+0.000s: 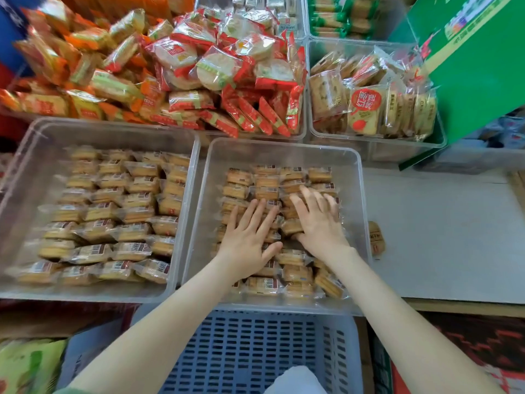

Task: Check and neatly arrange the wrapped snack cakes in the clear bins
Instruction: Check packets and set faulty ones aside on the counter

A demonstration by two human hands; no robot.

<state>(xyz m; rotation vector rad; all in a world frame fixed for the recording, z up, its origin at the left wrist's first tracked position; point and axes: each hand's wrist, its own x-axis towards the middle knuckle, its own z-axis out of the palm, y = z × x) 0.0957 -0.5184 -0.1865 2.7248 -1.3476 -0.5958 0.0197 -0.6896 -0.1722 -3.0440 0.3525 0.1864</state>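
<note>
- right now the left hand [250,237] is lying flat on the cakes [267,180] in the middle bin [284,155], with its fingers straight and slightly spread; it is pressing on them and gripping nothing.
- the right hand [318,223] is resting just beside it, palm down, with its fingers stretched and fanned over the same cakes; it is touching the wrappers and holding none.
- the cakes are sitting in rows in clear wrappers, covering most of the bin's floor; the ones by the near right corner are leaning askew.
- the left bin [99,135] is standing just beside the middle bin and carrying the left rows [113,217] of similar cakes, many with barcodes facing up.
- a stray cake [376,237] is lying on the grey board [440,223], just outside the middle bin's right wall.
- behind the bins, red packs [227,66] are piling up high, with orange packs [71,52] heaping to their left.
- tan packs [369,103] are standing on edge in the back bin [377,143] on the right, and a green box [477,66] is leaning over its far side.
- a blue crate [255,351] is sitting nearest the person, under the forearms.
</note>
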